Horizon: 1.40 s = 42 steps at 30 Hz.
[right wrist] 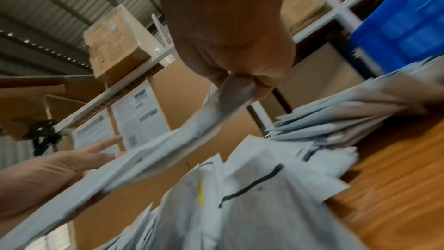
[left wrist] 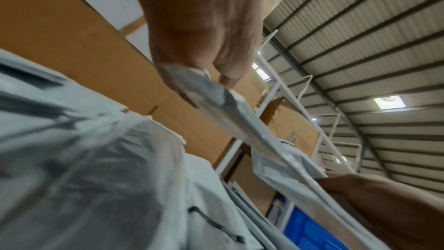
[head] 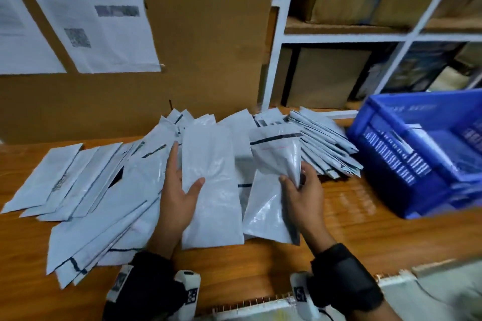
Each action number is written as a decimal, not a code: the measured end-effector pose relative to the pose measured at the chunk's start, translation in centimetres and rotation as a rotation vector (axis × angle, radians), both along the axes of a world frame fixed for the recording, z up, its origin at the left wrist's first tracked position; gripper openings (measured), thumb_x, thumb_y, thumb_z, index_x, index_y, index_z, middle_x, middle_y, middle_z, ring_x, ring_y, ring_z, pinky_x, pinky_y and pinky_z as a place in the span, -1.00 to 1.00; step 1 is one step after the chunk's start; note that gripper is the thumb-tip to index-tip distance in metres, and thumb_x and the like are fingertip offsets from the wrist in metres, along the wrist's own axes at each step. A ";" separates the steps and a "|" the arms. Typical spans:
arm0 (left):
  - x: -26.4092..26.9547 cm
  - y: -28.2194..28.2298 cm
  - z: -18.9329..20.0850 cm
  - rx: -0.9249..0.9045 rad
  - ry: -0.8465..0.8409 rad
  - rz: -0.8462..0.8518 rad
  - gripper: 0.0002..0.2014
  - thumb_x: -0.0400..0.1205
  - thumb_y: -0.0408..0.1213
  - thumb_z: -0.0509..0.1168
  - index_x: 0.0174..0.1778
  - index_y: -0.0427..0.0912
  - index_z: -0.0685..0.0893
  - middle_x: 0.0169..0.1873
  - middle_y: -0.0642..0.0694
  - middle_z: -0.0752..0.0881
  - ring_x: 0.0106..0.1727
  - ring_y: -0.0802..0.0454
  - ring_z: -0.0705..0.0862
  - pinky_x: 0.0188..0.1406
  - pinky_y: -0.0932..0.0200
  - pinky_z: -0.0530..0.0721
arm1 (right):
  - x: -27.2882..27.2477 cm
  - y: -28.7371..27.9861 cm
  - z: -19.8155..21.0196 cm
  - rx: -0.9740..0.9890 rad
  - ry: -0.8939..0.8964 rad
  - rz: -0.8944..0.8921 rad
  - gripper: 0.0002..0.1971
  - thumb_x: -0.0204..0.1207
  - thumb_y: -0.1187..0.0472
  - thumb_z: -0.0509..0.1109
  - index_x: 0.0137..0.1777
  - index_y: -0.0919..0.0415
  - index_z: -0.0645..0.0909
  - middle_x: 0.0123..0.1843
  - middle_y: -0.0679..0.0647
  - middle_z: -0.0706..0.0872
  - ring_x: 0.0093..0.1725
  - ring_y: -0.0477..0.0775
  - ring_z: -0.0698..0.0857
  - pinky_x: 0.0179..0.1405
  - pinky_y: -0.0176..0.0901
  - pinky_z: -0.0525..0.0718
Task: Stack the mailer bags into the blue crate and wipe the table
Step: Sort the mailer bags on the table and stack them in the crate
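Your left hand (head: 180, 190) holds one mailer bag (head: 211, 185); your right hand (head: 300, 190) pinches a second bag (head: 271, 206). Both lie lengthwise above the tabletop (head: 339, 229) pile. Blue crate (head: 407, 190) sits rightward, nearer your right grip.

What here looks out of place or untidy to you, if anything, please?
The mailer bags lie fanned and overlapping at mixed angles across the wooden table rather than stacked. The blue crate sits tilted at the table's right. Left hand and right hand each hold a bag.
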State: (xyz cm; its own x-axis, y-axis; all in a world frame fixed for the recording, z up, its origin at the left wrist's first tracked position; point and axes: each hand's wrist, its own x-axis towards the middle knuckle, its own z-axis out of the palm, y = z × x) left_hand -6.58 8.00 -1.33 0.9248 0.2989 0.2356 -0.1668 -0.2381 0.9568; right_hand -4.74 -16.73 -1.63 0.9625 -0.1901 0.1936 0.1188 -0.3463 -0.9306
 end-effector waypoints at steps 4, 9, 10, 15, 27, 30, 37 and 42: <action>0.5 -5.9 0.4 0.076 0.012 -0.074 -0.37 0.65 -0.36 0.37 0.61 0.10 0.34 0.55 0.23 0.40 0.55 0.28 0.36 0.56 0.18 0.32 | -2.2 -5.6 0.8 0.068 -0.044 -0.108 -0.42 0.58 0.36 0.43 0.54 0.03 0.35 0.27 -0.21 0.61 0.16 -0.31 0.65 -0.01 -0.48 0.66; 0.2 -15.7 1.9 0.149 0.018 -0.169 -0.73 0.67 -0.37 0.35 0.16 0.12 0.72 0.18 0.13 0.74 0.22 0.29 0.66 0.40 0.24 0.56 | -5.1 -15.2 1.3 0.030 -0.109 -0.230 -0.41 0.57 0.41 0.41 0.57 0.09 0.41 0.50 -0.10 0.53 0.45 -0.13 0.53 0.48 -0.08 0.52; 0.0 -17.9 2.2 0.140 0.015 -0.184 -0.75 0.67 -0.38 0.35 0.09 0.11 0.75 0.10 0.15 0.77 0.17 0.35 0.68 0.33 0.30 0.60 | -5.7 -17.3 1.4 0.043 -0.102 -0.240 -0.43 0.58 0.40 0.40 0.57 0.08 0.42 0.49 -0.11 0.54 0.45 -0.19 0.52 0.48 -0.16 0.50; -0.7 -28.9 3.5 0.161 0.004 -0.213 -0.79 0.67 -0.33 0.36 0.11 0.06 0.79 0.13 0.12 0.78 0.18 0.32 0.68 0.26 0.32 0.57 | -8.5 -27.7 2.5 0.052 -0.151 -0.310 -0.47 0.60 0.38 0.40 0.56 0.11 0.46 0.46 -0.15 0.54 0.37 -0.42 0.49 0.32 -0.61 0.43; 1.8 -45.4 6.8 0.190 0.011 -0.324 -0.78 0.69 -0.28 0.34 0.17 0.07 0.77 0.23 0.11 0.71 0.29 0.16 0.61 0.25 0.08 0.63 | -8.5 -43.9 3.7 0.085 -0.193 -0.447 -0.46 0.64 0.34 0.36 0.60 0.07 0.41 0.53 -0.10 0.51 0.33 -0.56 0.44 0.12 -0.82 0.34; 3.9 -47.5 7.2 0.218 0.017 -0.321 -0.78 0.68 -0.24 0.34 0.20 0.08 0.77 0.25 0.13 0.69 0.30 0.15 0.59 0.27 0.04 0.61 | -6.8 -46.3 3.5 0.083 -0.199 -0.455 -0.49 0.64 0.34 0.36 0.58 0.05 0.44 0.49 -0.13 0.53 0.23 -0.73 0.40 0.04 -0.83 0.35; 10.5 -51.2 7.9 0.181 0.022 -0.373 -0.79 0.65 -0.27 0.39 0.18 0.03 0.77 0.07 0.29 0.70 0.12 0.41 0.63 0.02 0.37 0.58 | 0.6 -51.9 4.9 -0.076 -0.191 -0.417 -0.51 0.62 0.28 0.39 0.55 0.07 0.48 0.41 -0.22 0.56 0.29 -0.51 0.47 0.27 -0.66 0.40; 14.5 -53.0 6.3 0.307 0.034 -0.327 -0.78 0.61 -0.33 0.44 0.16 -0.06 0.78 0.15 0.07 0.75 0.18 0.20 0.68 0.18 0.37 0.56 | 6.8 -54.8 7.1 -0.196 -0.209 -0.304 -0.57 0.59 0.36 0.42 0.46 0.15 0.58 0.29 -0.18 0.63 0.22 -0.54 0.44 0.15 -0.74 0.42</action>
